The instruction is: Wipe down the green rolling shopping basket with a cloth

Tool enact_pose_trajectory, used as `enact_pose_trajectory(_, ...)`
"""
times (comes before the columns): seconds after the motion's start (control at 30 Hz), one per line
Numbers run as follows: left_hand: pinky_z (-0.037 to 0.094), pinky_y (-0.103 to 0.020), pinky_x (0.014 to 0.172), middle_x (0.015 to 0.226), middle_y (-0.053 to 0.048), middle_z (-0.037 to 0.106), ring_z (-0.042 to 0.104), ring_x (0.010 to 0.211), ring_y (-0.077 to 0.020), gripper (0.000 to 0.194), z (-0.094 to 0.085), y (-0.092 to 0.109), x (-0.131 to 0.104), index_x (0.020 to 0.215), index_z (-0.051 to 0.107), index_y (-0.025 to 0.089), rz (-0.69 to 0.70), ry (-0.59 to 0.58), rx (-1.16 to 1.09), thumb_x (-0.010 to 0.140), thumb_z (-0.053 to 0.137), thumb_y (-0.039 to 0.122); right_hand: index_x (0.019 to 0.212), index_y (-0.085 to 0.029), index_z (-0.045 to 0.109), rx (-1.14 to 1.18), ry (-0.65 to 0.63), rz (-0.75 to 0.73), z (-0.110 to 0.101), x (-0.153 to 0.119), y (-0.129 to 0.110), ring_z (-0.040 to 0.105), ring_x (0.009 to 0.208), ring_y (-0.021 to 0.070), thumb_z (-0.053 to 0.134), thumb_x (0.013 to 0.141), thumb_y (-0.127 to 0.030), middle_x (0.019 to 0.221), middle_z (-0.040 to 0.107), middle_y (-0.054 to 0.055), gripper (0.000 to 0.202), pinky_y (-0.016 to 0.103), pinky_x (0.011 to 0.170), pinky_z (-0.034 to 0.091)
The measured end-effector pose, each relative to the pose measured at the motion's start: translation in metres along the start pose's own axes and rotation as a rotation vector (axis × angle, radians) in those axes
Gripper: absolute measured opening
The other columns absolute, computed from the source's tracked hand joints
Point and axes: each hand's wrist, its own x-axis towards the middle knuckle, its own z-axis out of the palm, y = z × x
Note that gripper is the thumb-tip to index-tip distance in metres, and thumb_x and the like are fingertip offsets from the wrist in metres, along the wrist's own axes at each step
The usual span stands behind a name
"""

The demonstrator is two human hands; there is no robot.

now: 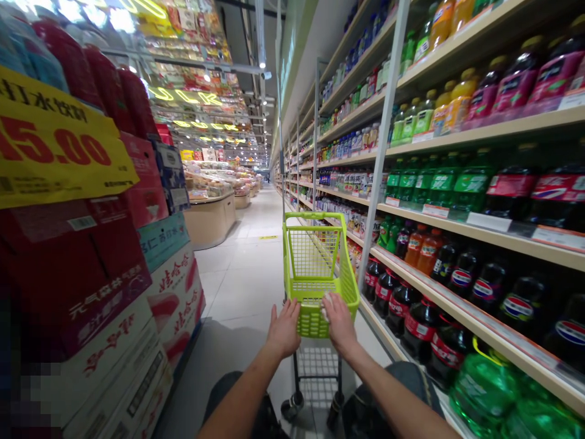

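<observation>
Cart (315,289), one, stands at five o'clock, just below the middle, its lime-green plastic basket latticed above a dark metal frame. Two hands reach it from six o'clock: the left hand (284,329) lies open, fingers over the near rim, thumb apart; the right hand (340,320) is closed on one crumpled white wad (326,305) at that rim. The wad is partly hidden by fingers. Two wheels (292,406) show; the rest of the frame is hidden. From two to four o'clock, pale shelves (484,235) carry glossy plastic bottles (473,183), too many to count, some cut off. Stacked cardboard boxes (178,299) fill eight o'clock; one yellow paper sign (59,143), cut off, hangs at ten.
</observation>
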Motion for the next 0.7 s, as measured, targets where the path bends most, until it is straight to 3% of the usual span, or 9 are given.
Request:
enact_pose_trajectory(0.07, 0.003, -0.048, 0.108, 0.146, -0.004, 0.017, 0.01, 0.134, -0.0181, 0.077, 0.002, -0.001, 0.001, 0.137, 0.019, 0.014, -0.023, 0.01, -0.024, 0.064, 0.041, 0.021, 0.116, -0.016, 0.054, 0.058, -0.035, -0.066, 0.015, 0.007, -0.031, 0.038, 0.122, 0.0238, 0.041, 0.082, -0.007, 0.126, 0.049, 0.014, 0.038, 0.045, 0.097, 0.036)
enact_pose_trajectory(0.13, 0.007, -0.047, 0.108, 0.147, -0.003, 0.015, 0.01, 0.134, -0.0174, 0.078, 0.003, -0.004, 0.002, 0.137, 0.017, 0.015, -0.07, 0.02, -0.042, 0.064, 0.042, 0.02, 0.117, -0.019, 0.053, 0.087, -0.067, -0.132, 0.02, 0.012, -0.046, 0.038, 0.122, 0.0237, 0.042, 0.082, -0.009, 0.128, 0.048, 0.012, 0.038, 0.047, 0.098, 0.034)
enact_pose_trajectory(0.23, 0.008, -0.046, 0.108, 0.147, -0.002, 0.015, 0.01, 0.134, -0.0167, 0.079, 0.005, -0.007, 0.003, 0.138, 0.014, 0.017, -0.122, 0.03, -0.076, 0.064, 0.042, 0.015, 0.115, -0.023, 0.054, 0.061, -0.093, -0.153, 0.004, 0.01, -0.026, 0.037, 0.123, 0.0243, 0.044, 0.082, -0.008, 0.13, 0.047, 0.01, 0.038, 0.049, 0.098, 0.032)
enact_pose_trajectory(0.33, 0.008, -0.045, 0.109, 0.145, -0.002, 0.021, 0.013, 0.134, -0.0157, 0.079, 0.003, -0.007, 0.004, 0.138, 0.012, 0.018, -0.152, 0.053, -0.154, 0.064, 0.041, 0.011, 0.114, -0.021, 0.055, 0.01, -0.059, -0.04, -0.017, 0.002, 0.004, 0.037, 0.122, 0.0252, 0.042, 0.08, -0.006, 0.13, 0.046, 0.012, 0.04, 0.05, 0.097, 0.032)
enact_pose_trajectory(0.4, 0.011, -0.045, 0.108, 0.145, -0.002, 0.023, 0.015, 0.133, -0.0159, 0.08, 0.001, -0.004, 0.005, 0.137, 0.013, 0.02, -0.178, 0.061, -0.203, 0.063, 0.04, 0.009, 0.115, -0.019, 0.055, 0.008, -0.035, -0.021, -0.018, 0.001, 0.0, 0.037, 0.122, 0.0249, 0.042, 0.08, -0.005, 0.13, 0.046, 0.012, 0.04, 0.048, 0.096, 0.033)
enact_pose_trajectory(0.57, 0.015, -0.047, 0.107, 0.143, -0.003, 0.027, 0.019, 0.132, -0.0168, 0.082, -0.005, -0.003, 0.005, 0.137, 0.012, 0.022, -0.217, 0.067, -0.219, 0.062, 0.041, 0.006, 0.115, -0.022, 0.054, 0.05, -0.064, -0.166, 0.007, 0.012, -0.055, 0.039, 0.12, 0.0248, 0.045, 0.081, -0.009, 0.129, 0.048, 0.009, 0.037, 0.046, 0.096, 0.034)
enact_pose_trajectory(0.63, 0.015, -0.047, 0.106, 0.143, -0.004, 0.027, 0.019, 0.132, -0.018, 0.081, -0.006, -0.005, 0.005, 0.137, 0.013, 0.021, -0.224, 0.071, -0.201, 0.063, 0.041, 0.005, 0.114, -0.022, 0.055, 0.05, -0.094, -0.161, 0.006, 0.013, -0.05, 0.039, 0.12, 0.0248, 0.045, 0.081, -0.008, 0.128, 0.048, 0.008, 0.038, 0.047, 0.096, 0.033)
enact_pose_trajectory(0.7, 0.015, -0.049, 0.106, 0.144, -0.003, 0.026, 0.017, 0.133, -0.0193, 0.081, -0.005, -0.005, 0.005, 0.137, 0.014, 0.02, -0.212, 0.078, -0.181, 0.062, 0.04, 0.005, 0.112, -0.022, 0.056, 0.024, -0.11, -0.103, -0.006, 0.01, -0.027, 0.039, 0.12, 0.0246, 0.044, 0.08, -0.006, 0.128, 0.048, 0.009, 0.038, 0.048, 0.097, 0.031)
